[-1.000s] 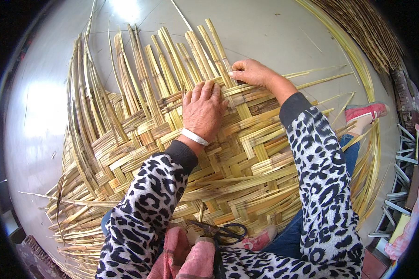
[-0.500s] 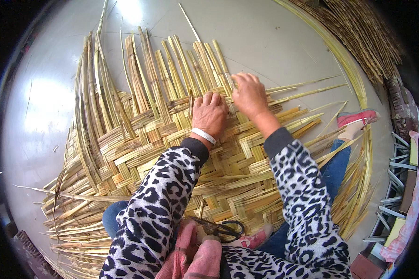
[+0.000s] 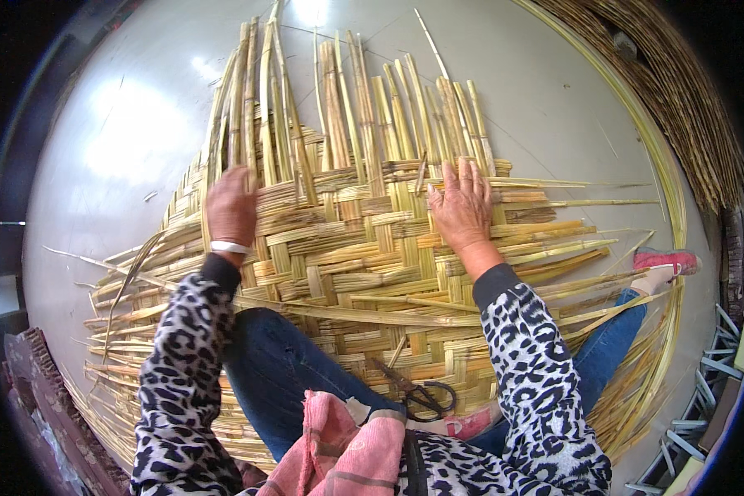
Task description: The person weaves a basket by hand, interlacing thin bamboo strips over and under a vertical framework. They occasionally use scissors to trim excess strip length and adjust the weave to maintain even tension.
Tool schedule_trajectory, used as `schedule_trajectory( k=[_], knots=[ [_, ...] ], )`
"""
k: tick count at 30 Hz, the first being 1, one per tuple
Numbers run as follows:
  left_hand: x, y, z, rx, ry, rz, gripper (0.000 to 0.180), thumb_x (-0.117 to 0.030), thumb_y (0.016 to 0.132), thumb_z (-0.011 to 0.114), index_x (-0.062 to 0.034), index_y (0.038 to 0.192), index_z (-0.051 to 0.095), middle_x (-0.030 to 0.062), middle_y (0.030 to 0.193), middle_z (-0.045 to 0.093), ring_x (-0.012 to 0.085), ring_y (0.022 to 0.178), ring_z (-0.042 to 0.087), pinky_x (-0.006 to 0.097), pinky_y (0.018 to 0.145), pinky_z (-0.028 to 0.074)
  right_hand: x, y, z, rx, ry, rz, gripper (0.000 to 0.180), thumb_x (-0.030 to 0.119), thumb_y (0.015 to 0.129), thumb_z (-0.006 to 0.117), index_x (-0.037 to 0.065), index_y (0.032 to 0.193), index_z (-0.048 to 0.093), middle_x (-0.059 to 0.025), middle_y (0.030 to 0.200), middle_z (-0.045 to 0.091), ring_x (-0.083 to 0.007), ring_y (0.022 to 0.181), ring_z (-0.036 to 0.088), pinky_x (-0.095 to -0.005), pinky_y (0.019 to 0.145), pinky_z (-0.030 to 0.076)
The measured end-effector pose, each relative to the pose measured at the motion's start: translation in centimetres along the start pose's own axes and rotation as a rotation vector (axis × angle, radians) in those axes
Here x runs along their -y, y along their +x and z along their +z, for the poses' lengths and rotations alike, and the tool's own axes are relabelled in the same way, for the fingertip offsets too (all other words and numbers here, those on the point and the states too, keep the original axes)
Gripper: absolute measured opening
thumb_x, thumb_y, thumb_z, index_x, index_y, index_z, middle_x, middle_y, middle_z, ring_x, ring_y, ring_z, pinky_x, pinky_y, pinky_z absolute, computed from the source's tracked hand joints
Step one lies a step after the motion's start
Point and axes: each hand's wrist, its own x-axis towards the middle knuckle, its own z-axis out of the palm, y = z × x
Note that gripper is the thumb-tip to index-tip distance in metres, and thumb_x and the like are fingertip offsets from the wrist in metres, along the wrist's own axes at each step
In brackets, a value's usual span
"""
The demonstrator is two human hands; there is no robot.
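A wide mat [image 3: 331,273] of flat yellow-brown reed strips spreads over the floor before me, woven over and under. Several upright reed strips [image 3: 238,107] stick out past its far edge. My left hand [image 3: 233,207], slightly blurred, is closed around reed strips at the left of the far part. My right hand [image 3: 463,207] rests flat on the weave near the far edge at the right, fingers stretched out, holding nothing. Black-handled scissors [image 3: 426,400] lie on the mat close to my lap, beside a pink cloth [image 3: 347,446].
My bent knee [image 3: 293,372] is over the near part of the mat, and my other leg reaches right to a pink shoe [image 3: 668,262]. Long reeds [image 3: 649,149] curve along the right. Bundled brown stalks [image 3: 678,91] lie at upper right, with grey metal frames [image 3: 707,388] below.
My left hand has moved left from the mat's middle to the strips there. My right hand has opened and flattened on the weave. The view has shifted left, and my knee now shows more.
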Motion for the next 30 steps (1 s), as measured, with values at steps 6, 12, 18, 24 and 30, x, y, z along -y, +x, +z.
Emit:
schedule_trajectory(
  k=[6,12,18,24,30],
  knots=[
    [13.6,-4.8,-3.4,0.523,0.298,-0.437,0.046,-0.048,0.100,0.041,-0.0131,0.122,0.062,0.0110,0.124,0.062,0.0297,0.120,0.055,0.047,0.101,0.038,8.1,-0.3,0.5,-0.054,0.103,-0.121,0.062,0.050,0.097,0.045,0.009,0.144,0.043,-0.0179,0.153,0.035,-0.0347,0.143,0.028,-0.0541,0.117,0.017],
    [17.7,-3.7,-3.2,0.468,0.146,-0.257,0.046,-0.046,0.101,0.041,-0.0073,0.091,0.064,0.0141,0.099,0.067,0.0327,0.096,0.061,0.046,0.087,0.043,11.0,0.0,1.6,-0.058,0.038,-0.040,0.061,0.046,0.097,0.047,0.007,0.144,0.043,-0.0169,0.151,0.038,-0.0333,0.142,0.030,-0.0539,0.116,0.018],
    [17.9,-1.5,-2.5,0.636,-0.164,-0.271,0.060,-0.055,0.097,0.046,-0.0010,0.078,0.062,0.0231,0.078,0.062,0.0409,0.076,0.061,0.049,0.070,0.047,11.1,-0.1,2.0,-0.096,-0.037,-0.088,0.059,0.043,0.097,0.048,0.008,0.144,0.043,-0.0152,0.149,0.041,-0.0325,0.141,0.032,-0.0527,0.115,0.020],
    [16.5,-1.4,-2.1,0.635,-0.105,-0.321,0.062,-0.058,0.096,0.045,-0.0030,0.075,0.066,0.0204,0.078,0.063,0.0389,0.075,0.063,0.049,0.070,0.048,11.2,0.0,1.9,-0.103,-0.064,-0.092,0.059,0.043,0.097,0.048,0.009,0.145,0.042,-0.0153,0.150,0.040,-0.0331,0.141,0.031,-0.0526,0.115,0.020],
    [17.0,-2.8,-0.7,0.459,-0.170,-0.323,0.054,-0.052,0.096,0.051,-0.0050,0.073,0.065,0.0179,0.075,0.064,0.0374,0.072,0.063,0.047,0.067,0.049,11.1,-0.1,1.9,-0.094,-0.050,-0.096,0.060,0.044,0.097,0.047,0.009,0.146,0.041,-0.0156,0.150,0.039,-0.0337,0.142,0.030,-0.0524,0.116,0.019]
  ],
)
